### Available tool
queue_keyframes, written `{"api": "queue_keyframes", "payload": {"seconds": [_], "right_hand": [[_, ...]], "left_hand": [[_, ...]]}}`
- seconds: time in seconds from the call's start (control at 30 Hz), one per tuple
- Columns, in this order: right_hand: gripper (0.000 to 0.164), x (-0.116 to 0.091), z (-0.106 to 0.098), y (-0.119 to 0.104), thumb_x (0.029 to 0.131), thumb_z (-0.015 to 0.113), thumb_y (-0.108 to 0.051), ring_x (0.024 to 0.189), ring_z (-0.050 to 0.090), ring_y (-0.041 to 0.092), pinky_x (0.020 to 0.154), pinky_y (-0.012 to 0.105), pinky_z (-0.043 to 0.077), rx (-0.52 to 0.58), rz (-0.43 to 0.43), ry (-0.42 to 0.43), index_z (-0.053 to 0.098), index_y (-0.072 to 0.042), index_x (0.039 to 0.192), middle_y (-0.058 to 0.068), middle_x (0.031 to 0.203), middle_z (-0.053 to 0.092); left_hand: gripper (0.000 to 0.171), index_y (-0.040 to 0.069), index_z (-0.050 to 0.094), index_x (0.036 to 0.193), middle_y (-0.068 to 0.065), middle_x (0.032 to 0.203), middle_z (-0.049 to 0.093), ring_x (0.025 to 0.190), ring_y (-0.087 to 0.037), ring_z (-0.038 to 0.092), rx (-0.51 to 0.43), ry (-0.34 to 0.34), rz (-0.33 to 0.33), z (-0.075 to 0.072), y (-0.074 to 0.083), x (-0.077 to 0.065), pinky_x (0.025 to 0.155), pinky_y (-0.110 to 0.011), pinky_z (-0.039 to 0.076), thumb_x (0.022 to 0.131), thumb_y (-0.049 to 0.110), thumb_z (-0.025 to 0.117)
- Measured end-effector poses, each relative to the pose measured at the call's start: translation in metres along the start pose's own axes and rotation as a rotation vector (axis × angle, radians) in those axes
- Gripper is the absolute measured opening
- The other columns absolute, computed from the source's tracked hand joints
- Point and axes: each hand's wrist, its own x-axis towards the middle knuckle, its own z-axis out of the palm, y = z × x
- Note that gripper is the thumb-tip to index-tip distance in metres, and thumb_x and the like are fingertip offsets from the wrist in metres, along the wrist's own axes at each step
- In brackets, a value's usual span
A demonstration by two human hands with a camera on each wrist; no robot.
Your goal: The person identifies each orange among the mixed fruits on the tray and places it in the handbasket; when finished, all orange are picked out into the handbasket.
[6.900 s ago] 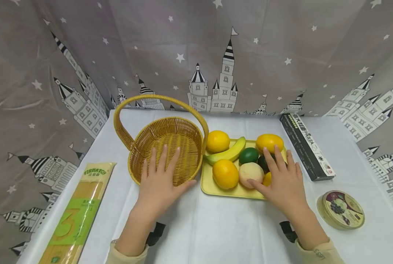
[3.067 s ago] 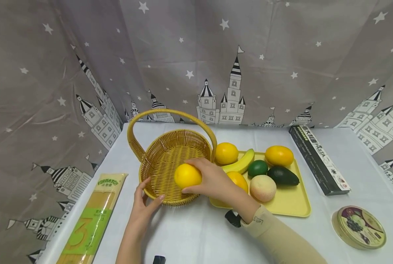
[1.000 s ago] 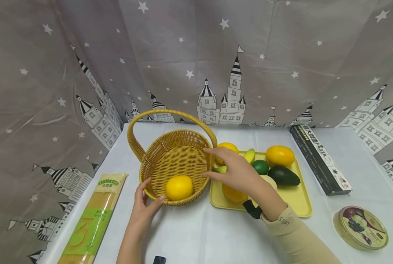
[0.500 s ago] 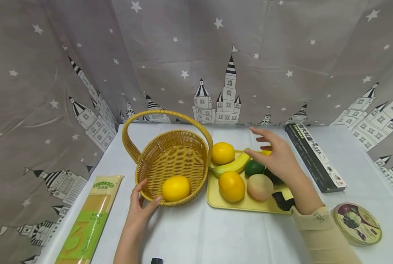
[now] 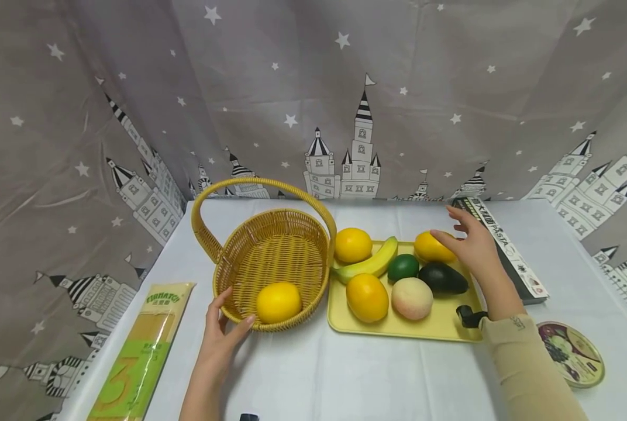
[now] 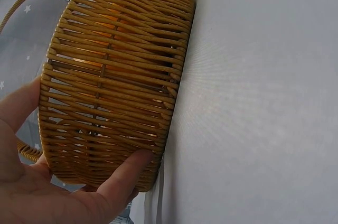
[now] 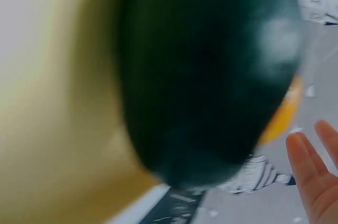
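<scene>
My left hand (image 5: 220, 336) holds the near left side of a wicker basket (image 5: 274, 251); in the left wrist view its thumb (image 6: 127, 179) presses the woven wall. One yellow-orange fruit (image 5: 279, 302) lies inside, near the front rim. Over the far right corner of a yellow tray (image 5: 398, 328), my right hand (image 5: 474, 242) has its fingers apart and slightly bent, right beside an oblong yellow mango (image 5: 430, 248). An avocado (image 5: 442, 278) lies just below it and fills much of the right wrist view. No fruit is in the right hand.
Also on the tray are a banana (image 5: 368, 263), a small green fruit (image 5: 403, 267), a peach (image 5: 412, 298) and a yellow-orange fruit (image 5: 367, 297); another fruit (image 5: 352, 245) sits at its back left. Around stand a pasta packet (image 5: 137, 356), a pasta box (image 5: 513, 251) and a round tin (image 5: 571, 354).
My right hand carried a yellow-orange fruit into the basket and let it go, then moved right across the tray to the mango. The left hand came to the basket's side and stayed there.
</scene>
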Motion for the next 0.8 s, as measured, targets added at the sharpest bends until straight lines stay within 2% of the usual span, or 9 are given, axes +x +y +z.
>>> {"api": "queue_keyframes", "payload": {"seconds": [0.27, 0.4, 0.63, 0.8], "right_hand": [[0.086, 0.007, 0.007, 0.026, 0.083, 0.059, -0.057, 0.123, 0.039, 0.044, 0.099, 0.058, 0.033, -0.043, 0.1, -0.046, 0.026, -0.012, 0.147, 0.021, 0.144, 0.035], [0.086, 0.01, 0.013, 0.037, 0.083, 0.057, -0.06, 0.121, 0.041, 0.045, 0.099, 0.057, 0.033, -0.059, 0.107, -0.075, 0.029, -0.008, 0.146, 0.023, 0.142, 0.037], [0.092, 0.01, 0.021, 0.045, 0.08, 0.056, -0.064, 0.129, 0.03, 0.046, 0.104, 0.06, 0.023, -0.061, 0.139, -0.131, 0.028, -0.006, 0.146, 0.026, 0.145, 0.03], [0.092, 0.009, 0.025, 0.047, 0.081, 0.057, -0.063, 0.125, 0.034, 0.046, 0.104, 0.059, 0.025, -0.045, 0.143, -0.122, 0.027, -0.005, 0.145, 0.028, 0.142, 0.032]], "left_hand": [[0.083, 0.026, 0.014, 0.149, -0.003, 0.154, -0.015, 0.14, -0.039, -0.007, -0.004, -0.006, -0.004, 0.0, 0.0, 0.0, 0.107, -0.059, 0.018, 0.086, 0.02, 0.068], [0.083, 0.025, 0.015, 0.148, -0.003, 0.154, -0.015, 0.14, -0.039, -0.007, -0.011, -0.007, 0.006, 0.001, 0.001, -0.001, 0.107, -0.058, 0.019, 0.085, 0.02, 0.068], [0.082, 0.023, 0.017, 0.147, -0.004, 0.154, -0.014, 0.14, -0.037, -0.006, -0.027, -0.002, -0.002, 0.001, 0.0, -0.001, 0.107, -0.055, 0.021, 0.084, 0.019, 0.069], [0.081, 0.024, 0.016, 0.148, -0.003, 0.154, -0.015, 0.14, -0.039, -0.008, -0.026, -0.008, -0.005, 0.0, 0.001, -0.002, 0.107, -0.058, 0.019, 0.085, 0.02, 0.068]]}}
